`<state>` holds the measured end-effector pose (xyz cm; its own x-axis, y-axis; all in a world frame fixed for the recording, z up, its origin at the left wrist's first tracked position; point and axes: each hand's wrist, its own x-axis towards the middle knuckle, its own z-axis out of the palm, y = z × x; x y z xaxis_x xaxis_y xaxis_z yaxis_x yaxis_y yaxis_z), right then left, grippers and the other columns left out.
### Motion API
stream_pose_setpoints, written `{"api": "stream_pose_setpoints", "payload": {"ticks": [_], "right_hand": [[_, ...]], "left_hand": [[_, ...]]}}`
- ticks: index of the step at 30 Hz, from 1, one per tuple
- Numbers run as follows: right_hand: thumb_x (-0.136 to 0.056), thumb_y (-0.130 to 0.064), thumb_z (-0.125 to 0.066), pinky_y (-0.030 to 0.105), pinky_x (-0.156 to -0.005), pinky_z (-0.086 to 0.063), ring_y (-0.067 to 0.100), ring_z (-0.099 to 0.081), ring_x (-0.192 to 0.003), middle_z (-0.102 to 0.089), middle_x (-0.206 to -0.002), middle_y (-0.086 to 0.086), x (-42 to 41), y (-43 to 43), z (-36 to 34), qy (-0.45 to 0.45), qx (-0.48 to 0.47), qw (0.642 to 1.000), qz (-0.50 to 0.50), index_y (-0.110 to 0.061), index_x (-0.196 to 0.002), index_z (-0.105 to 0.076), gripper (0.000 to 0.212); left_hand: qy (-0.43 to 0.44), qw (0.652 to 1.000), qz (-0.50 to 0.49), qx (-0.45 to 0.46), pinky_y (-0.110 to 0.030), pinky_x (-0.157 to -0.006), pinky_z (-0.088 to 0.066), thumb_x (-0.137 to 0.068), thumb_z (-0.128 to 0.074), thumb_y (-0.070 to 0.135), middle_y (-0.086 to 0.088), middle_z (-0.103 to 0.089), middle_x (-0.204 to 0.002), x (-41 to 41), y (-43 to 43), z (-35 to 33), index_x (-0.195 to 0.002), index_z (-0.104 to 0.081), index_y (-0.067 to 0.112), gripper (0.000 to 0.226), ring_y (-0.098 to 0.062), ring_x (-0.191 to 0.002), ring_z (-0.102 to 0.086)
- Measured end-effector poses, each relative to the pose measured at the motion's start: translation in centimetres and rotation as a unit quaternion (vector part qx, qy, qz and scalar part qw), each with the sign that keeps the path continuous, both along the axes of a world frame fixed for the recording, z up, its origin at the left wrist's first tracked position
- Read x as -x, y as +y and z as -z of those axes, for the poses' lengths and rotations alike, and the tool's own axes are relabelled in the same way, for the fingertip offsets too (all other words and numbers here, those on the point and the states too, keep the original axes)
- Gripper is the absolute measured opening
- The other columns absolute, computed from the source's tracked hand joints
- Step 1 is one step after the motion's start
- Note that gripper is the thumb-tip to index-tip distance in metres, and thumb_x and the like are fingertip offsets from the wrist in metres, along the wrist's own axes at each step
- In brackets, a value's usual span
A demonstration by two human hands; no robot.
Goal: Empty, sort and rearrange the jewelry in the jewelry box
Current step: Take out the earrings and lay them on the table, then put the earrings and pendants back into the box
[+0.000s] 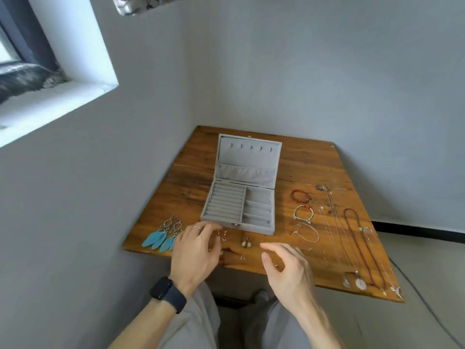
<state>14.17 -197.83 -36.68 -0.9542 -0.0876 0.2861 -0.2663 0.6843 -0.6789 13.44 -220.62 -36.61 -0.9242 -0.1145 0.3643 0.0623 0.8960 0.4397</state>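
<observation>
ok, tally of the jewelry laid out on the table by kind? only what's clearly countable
Feather earrings: 2
Bracelets: 3, namely red bead, green cord, thin chain
Long necklaces: about 4; the thin chains overlap
Small earrings near the hands: too small to count
Total clearly countable: about 9
The jewelry box looks empty.

Two bare forearms reach forward. The left hand (195,250) lies palm down with fingers spread. The right hand (285,267) hovers, fingers loosely curled and apart, holding nothing.

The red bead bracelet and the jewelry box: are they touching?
Apart. The head view shows bare wood between the red bead bracelet and the jewelry box.
</observation>
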Motion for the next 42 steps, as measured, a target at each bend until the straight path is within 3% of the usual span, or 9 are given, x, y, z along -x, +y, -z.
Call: {"api": "stream_pose_setpoints", "payload": {"ticks": [4,9,13,16,24,28,35,39,42], "right_hand": [[-0.095,-0.035,-0.063,0.006,-0.087,-0.035,-0.003,-0.053,-0.108,-0.062,-0.115,-0.025,0.5,-5.0,0.0,-0.029,-0.028,0.997,-0.06,-0.035,-0.118,-0.068,0.023],[-0.095,-0.038,-0.063,0.012,-0.093,-0.038,-0.006,-0.05,-0.109,-0.056,-0.118,-0.027,2.6,-11.1,-0.4,-0.05,-0.058,0.989,-0.123,-0.035,-0.124,-0.063,0.029],[-0.095,-0.035,-0.063,0.012,-0.091,-0.043,-0.001,-0.059,-0.106,-0.067,-0.117,-0.016,5.2,-15.5,-1.3,-0.048,-0.104,0.983,-0.143,-0.031,-0.127,-0.062,0.032],[-0.096,-0.038,-0.061,0.019,-0.088,-0.051,0.003,-0.063,-0.105,-0.067,-0.118,-0.012,7.0,-18.2,-1.8,-0.063,-0.142,0.978,-0.14,-0.03,-0.131,-0.058,0.036],[-0.099,-0.034,-0.056,0.011,-0.053,-0.032,0.005,-0.053,-0.073,-0.065,-0.099,-0.005,9.1,-23.6,-1.6,-0.057,-0.241,0.962,-0.118,-0.021,-0.109,-0.061,0.017],[-0.1,-0.03,-0.052,0.018,-0.057,-0.035,0.011,-0.052,-0.075,-0.061,-0.102,0.0,9.5,-24.9,-1.0,-0.07,-0.269,0.957,-0.083,-0.018,-0.103,-0.062,0.016],[-0.099,-0.026,-0.056,0.031,-0.076,-0.051,0.015,-0.061,-0.087,-0.064,-0.093,-0.006,9.8,-24.4,-1.0,-0.088,-0.206,0.97,-0.093,-0.023,-0.096,-0.063,0.009],[-0.096,-0.034,-0.062,0.016,-0.069,-0.044,-0.003,-0.063,-0.082,-0.069,-0.079,-0.017,9.4,-22.0,-2.1,-0.085,-0.049,0.986,-0.132,-0.039,-0.087,-0.066,0.012],[-0.093,-0.04,-0.067,0.028,-0.072,-0.053,0.001,-0.067,-0.074,-0.072,-0.076,-0.011,9.0,-20.0,-3.3,-0.136,0.074,0.978,-0.136,-0.049,-0.091,-0.069,0.01]], "left_hand": [[-0.01,0.996,-0.079,-0.037,-0.035,-0.09,-0.052,-0.09,-0.064,0.028,0.008,-0.061,-0.124,-0.6,-6.1,0.2,-0.119,-0.064,0.029,0.029,-0.013,-0.112,-0.057],[-0.073,0.982,-0.145,-0.093,-0.036,-0.1,-0.047,-0.099,-0.052,0.035,-0.002,-0.055,-0.141,1.7,-11.6,0.6,-0.141,-0.05,0.023,0.044,-0.021,-0.125,-0.053],[-0.19,0.976,-0.11,-0.016,-0.037,-0.122,-0.021,-0.106,-0.023,0.046,-0.002,-0.022,-0.165,3.5,-13.5,1.7,-0.159,-0.02,0.02,0.058,-0.02,-0.15,-0.021],[-0.207,0.969,-0.104,0.08,-0.041,-0.125,-0.007,-0.105,-0.008,0.048,0.002,-0.006,-0.168,3.3,-13.4,4.0,-0.16,-0.008,0.022,0.061,-0.016,-0.154,-0.002],[-0.155,0.979,-0.111,0.074,-0.041,-0.124,0.001,-0.103,-0.006,0.048,0.002,-0.009,-0.167,3.6,-13.8,6.1,-0.16,-0.013,0.021,0.063,-0.017,-0.154,-0.003],[-0.153,0.98,-0.106,0.064,-0.04,-0.122,0.006,-0.103,-0.006,0.047,0.001,-0.01,-0.167,3.6,-13.9,6.2,-0.16,-0.014,0.02,0.063,-0.017,-0.154,-0.004],[-0.145,0.981,-0.11,0.068,-0.04,-0.122,0.005,-0.103,-0.008,0.046,0.0,-0.01,-0.167,3.4,-13.9,6.3,-0.16,-0.015,0.02,0.063,-0.017,-0.154,-0.004],[-0.148,0.981,-0.111,0.064,-0.039,-0.122,0.005,-0.103,-0.008,0.048,0.002,-0.009,-0.167,3.6,-14.0,6.4,-0.16,-0.014,0.022,0.063,-0.016,-0.154,-0.003],[-0.163,0.979,-0.109,0.06,-0.039,-0.122,0.004,-0.103,-0.008,0.049,0.003,-0.006,-0.167,3.8,-14.2,6.3,-0.16,-0.011,0.023,0.062,-0.015,-0.154,0.0]]}}
